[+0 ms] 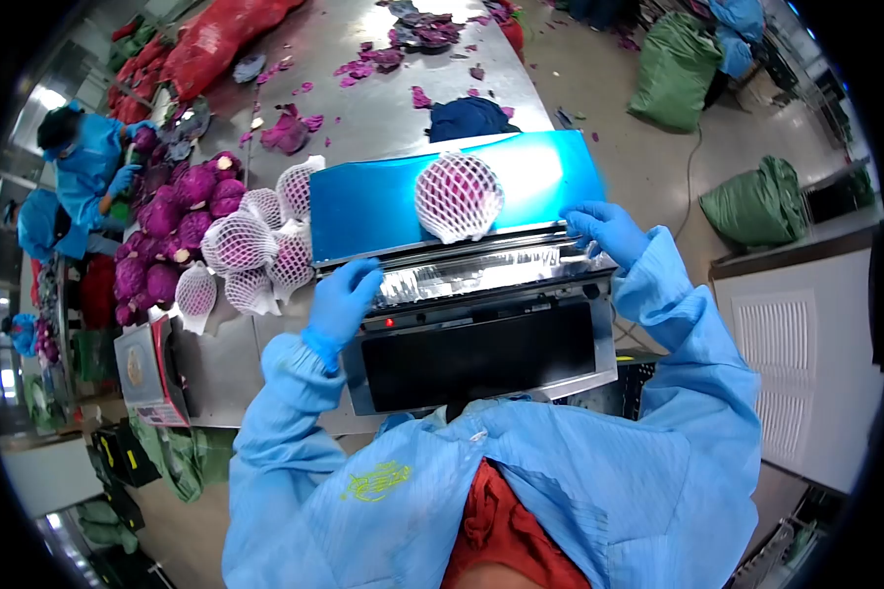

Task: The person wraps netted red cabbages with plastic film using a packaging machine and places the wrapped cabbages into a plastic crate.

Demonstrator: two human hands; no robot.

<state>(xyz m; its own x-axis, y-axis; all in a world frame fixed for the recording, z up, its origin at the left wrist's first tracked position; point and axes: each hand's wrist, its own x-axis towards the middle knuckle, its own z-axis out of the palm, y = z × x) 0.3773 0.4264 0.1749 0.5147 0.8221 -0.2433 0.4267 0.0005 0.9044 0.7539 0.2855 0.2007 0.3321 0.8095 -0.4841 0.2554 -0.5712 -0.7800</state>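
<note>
A purple cabbage in a white foam net [459, 196] rests on the blue plate [363, 211] of a wrapping machine. Clear film [462, 282] stretches across the slot just below that plate. My left hand [346, 299], in a blue glove, is at the film's left end, its fingers pressed together; what they hold is too small to make out. At the film's right end is my right hand [607, 232], gloved too, its fingers bent toward the film edge. The machine's black panel [481, 355] lies nearest my body, with a small red light at its upper left.
Several netted cabbages [241, 242] and a heap of bare purple cabbages [196, 187] lie to the left. A dark blue cloth [469, 118] and loose leaves [427, 31] are farther back. Co-workers [88, 162] stand far left; green sacks [676, 74] sit on the right floor.
</note>
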